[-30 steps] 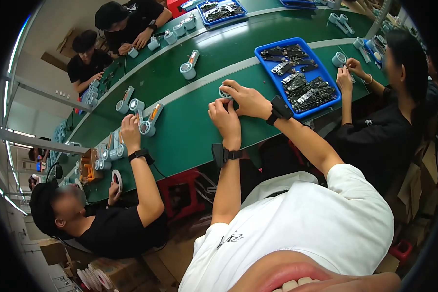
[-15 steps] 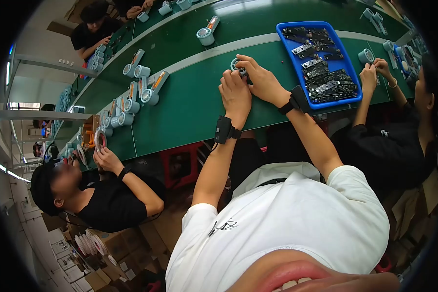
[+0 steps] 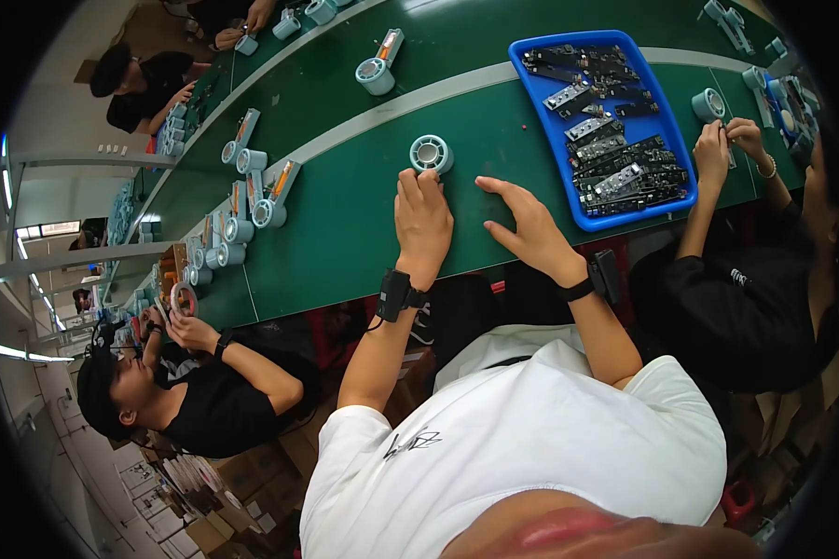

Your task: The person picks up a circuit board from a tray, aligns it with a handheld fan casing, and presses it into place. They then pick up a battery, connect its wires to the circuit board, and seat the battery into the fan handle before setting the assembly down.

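A light-blue handheld fan (image 3: pixel 431 154) with a round grilled head rests on the green bench in front of me. My left hand (image 3: pixel 424 224) is closed at its lower part, fingers wrapped there and hiding most of the handle. To the right of it, my right hand (image 3: pixel 539 233) hangs over the bench with thumb and forefinger spread and nothing between them. A blue tray (image 3: pixel 625 221) heaped with black circuit boards (image 3: pixel 615 149) stands to the right of that hand.
Several similar fans with open handles (image 3: pixel 268 212) line the bench on the left. Another fan (image 3: pixel 375 76) sits on the far side of a pale rail. A person at right works on a fan (image 3: pixel 708 104); a person at left holds a ring-shaped roll (image 3: pixel 185 300).
My right hand has come off the fan and moved right and nearer, its fingers opening. My left hand has drawn slightly nearer, and the fan's round head now shows uncovered.
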Demonstrator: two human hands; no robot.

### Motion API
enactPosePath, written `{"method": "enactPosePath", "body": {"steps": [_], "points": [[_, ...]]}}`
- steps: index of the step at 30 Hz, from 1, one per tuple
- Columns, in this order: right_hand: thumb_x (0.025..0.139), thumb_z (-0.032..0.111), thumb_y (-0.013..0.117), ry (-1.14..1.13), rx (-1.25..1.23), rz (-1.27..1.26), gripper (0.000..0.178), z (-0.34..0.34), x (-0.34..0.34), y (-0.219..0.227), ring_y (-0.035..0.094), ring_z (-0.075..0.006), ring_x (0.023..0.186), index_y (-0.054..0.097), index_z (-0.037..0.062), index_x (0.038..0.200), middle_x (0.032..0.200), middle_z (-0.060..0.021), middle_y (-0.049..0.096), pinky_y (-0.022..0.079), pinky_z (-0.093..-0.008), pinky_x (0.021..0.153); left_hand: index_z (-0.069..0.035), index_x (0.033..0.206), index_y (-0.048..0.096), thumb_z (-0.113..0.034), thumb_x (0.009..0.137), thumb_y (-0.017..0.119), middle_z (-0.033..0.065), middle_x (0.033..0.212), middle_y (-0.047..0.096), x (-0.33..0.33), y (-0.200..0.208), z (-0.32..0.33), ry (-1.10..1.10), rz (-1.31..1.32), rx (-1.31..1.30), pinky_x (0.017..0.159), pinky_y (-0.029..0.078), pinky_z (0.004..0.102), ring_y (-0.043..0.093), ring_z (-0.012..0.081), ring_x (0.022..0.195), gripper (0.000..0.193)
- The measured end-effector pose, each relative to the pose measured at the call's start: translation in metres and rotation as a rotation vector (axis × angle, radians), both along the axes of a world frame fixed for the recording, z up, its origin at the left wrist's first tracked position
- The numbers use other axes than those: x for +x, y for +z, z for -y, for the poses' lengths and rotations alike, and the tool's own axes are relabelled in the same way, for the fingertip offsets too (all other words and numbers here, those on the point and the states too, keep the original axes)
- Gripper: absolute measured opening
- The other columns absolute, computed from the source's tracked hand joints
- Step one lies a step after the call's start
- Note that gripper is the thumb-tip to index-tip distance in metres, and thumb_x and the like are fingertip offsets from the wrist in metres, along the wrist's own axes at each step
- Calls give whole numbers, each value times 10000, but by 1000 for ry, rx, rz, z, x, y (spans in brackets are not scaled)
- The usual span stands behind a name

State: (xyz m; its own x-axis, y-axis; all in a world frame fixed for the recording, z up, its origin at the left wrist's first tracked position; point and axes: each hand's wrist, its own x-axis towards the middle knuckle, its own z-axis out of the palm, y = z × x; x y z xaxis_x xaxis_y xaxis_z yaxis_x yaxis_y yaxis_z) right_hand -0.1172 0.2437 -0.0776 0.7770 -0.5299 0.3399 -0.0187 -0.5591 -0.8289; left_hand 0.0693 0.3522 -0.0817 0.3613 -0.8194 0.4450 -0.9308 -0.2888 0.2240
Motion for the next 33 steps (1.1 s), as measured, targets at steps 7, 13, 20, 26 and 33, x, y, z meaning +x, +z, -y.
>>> {"method": "enactPosePath", "body": {"steps": [7, 13, 20, 26, 33], "points": [[954, -18, 698, -51, 55, 113, 317, 18, -2, -7, 745, -350, 1132, 718, 39, 1265, 1160, -145, 788, 536, -444, 1126, 6, 1181, 470, -15, 943, 766, 208, 1147, 537, 5, 5, 6, -11, -147, -150, 822, 518, 464, 611, 386, 966, 381], [968, -34, 685, -34, 108, 159, 205, 15, -6, -8, 795, -305, 998, 757, 31, 1148, 1056, -128, 813, 537, -418, 1115, 14, 1221, 436, -16, 924, 794, 191, 1162, 539, 68, 4, 39, 188, -377, -349, 902, 505, 443, 612, 349, 1034, 466], [959, -43, 682, -49, 179, 173, 205, 13, -12, -6, 783, -294, 910, 762, 34, 1132, 1010, -118, 804, 561, -435, 1082, 26, 1185, 458, 7, 861, 795, 243, 1158, 535, 248, 7, 150, 283, 31, -381, 965, 461, 520, 548, 466, 1113, 468], [926, -57, 695, -127, 128, 146, 207, 6, -26, -11, 772, -305, 923, 778, 32, 1094, 994, -120, 796, 585, -443, 1049, -49, 1280, 487, -277, 960, 729, 252, 1374, 621, 300, 19, 183, 610, -230, 164, 1076, 438, 594, 625, 481, 1282, 461], [911, -52, 694, -96, 55, 128, 190, -2, -39, -11, 753, -331, 897, 778, 24, 1063, 936, -134, 778, 593, -462, 1035, -110, 1493, 555, -673, 978, 627, 219, 1463, 657, 170, 63, 226, 222, -175, 163, 1085, 474, 560, 613, 432, 1369, 767]]}}
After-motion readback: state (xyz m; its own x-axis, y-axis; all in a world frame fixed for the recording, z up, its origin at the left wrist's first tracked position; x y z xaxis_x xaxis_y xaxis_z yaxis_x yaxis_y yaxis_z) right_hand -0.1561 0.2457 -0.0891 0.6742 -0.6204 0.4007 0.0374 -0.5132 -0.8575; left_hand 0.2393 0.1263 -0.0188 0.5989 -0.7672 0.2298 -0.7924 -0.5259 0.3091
